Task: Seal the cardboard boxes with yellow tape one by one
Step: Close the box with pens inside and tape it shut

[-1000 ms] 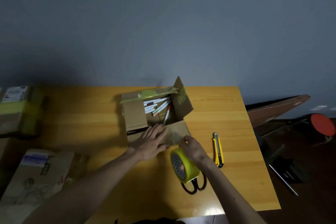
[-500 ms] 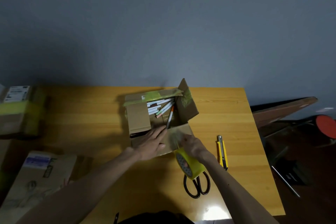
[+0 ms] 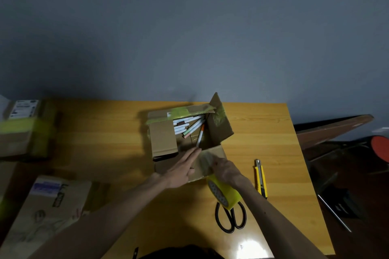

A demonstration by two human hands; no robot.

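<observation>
- Centre stage: cardboard box (image 3: 164, 139), open, matte brown corrugated, flaps up. Old greenish-yellow tape strips on the far & rt flaps.
- Inside it, a bundle of slim white markers (image 3: 189, 125). One w/ an orange cap leans toward the near wall.
- And the left hand (image 3: 182, 171) is flat, fingers straight & together, pressing the box's near flap. Fingertips sit just short of that orange-cap marker's tip.
- Just rt of it, the right hand (image 3: 225, 169) is on the same flap, nearly touching the left. It's motion-blurred, so can't tell if it's pinching anything or only pressing.
- Here's the yellow tape roll (image 3: 226, 194): glossy, round, patterned inner core facing left, tilted. It sits right under the rt wrist, touching it, at the box's near edge.
- Below the roll, nearer the person than the rt hand: scissors (image 3: 230, 219), black loop handles, flat on the surface (image 3: 94, 132).
- Slim yellow/black utility knife (image 3: 261, 178) lies just rt of the rt forearm.
- The surface is glossy orange-yellow wood grain.
- Well left of the left arm: a taped box (image 3: 21, 132) w/ a yellow band & white label, and a labelled box (image 3: 46, 212), both blurred.
</observation>
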